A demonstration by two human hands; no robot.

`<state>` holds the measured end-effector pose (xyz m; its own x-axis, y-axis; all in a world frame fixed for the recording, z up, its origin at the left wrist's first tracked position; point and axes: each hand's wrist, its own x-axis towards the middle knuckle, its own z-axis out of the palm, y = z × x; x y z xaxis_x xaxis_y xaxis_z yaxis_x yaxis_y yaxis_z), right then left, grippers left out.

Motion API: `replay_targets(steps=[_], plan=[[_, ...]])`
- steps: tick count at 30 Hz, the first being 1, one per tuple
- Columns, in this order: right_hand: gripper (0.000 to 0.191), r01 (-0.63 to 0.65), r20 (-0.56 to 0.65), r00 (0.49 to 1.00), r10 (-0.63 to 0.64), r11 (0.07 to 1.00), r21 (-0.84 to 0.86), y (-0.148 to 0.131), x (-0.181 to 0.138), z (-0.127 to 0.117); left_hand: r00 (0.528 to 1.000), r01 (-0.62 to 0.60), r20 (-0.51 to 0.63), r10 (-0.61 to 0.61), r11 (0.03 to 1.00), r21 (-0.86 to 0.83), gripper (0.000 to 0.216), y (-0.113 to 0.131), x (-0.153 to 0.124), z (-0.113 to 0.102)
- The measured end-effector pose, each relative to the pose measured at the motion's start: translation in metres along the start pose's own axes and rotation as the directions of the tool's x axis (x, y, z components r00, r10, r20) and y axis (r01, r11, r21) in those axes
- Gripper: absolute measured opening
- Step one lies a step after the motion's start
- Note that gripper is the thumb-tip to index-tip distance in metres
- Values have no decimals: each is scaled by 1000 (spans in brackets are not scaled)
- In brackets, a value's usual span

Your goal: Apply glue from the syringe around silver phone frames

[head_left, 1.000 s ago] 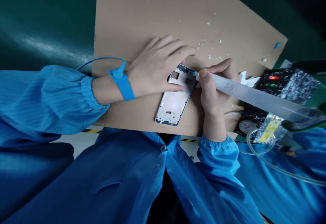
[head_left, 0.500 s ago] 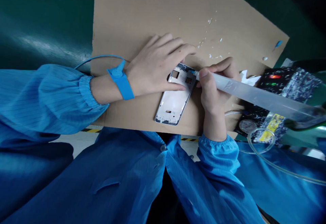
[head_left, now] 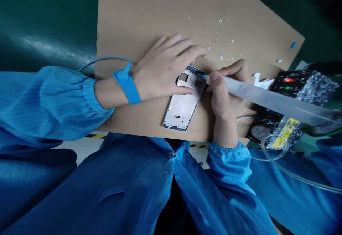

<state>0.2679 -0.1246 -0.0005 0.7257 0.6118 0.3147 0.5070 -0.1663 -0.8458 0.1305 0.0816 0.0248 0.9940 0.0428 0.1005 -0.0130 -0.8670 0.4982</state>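
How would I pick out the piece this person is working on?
Find the brown cardboard sheet on the dark green bench. Near its front edge, between the left hand and the right hand holding a clear tube, lies a phone frame. It is the only white, metal-rimmed rectangle, with square cut-outs at its far end.

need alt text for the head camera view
The left hand presses a white phone frame flat on a cardboard sheet, while the right hand holds a clear syringe with its tip at the frame's far corner. A blue wrist strap circles the left wrist.
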Motion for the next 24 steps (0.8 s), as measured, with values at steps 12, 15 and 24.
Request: replay_targets(steps=[12,15,24], plan=[[52,-49,46,998,48,999,14,6,-1,-4,1000,-19,-18,19,1000,-5,87,-2,-1,2],[51,-40,40,998,40,999,13,5,-2,-4,1000,-5,2,5,1000,-4,87,-2,0,2],[51,-50,2,999,50,999,-2,1,-1,-1,1000,-10,-17,10,1000,-17,81,0,-1,-1]])
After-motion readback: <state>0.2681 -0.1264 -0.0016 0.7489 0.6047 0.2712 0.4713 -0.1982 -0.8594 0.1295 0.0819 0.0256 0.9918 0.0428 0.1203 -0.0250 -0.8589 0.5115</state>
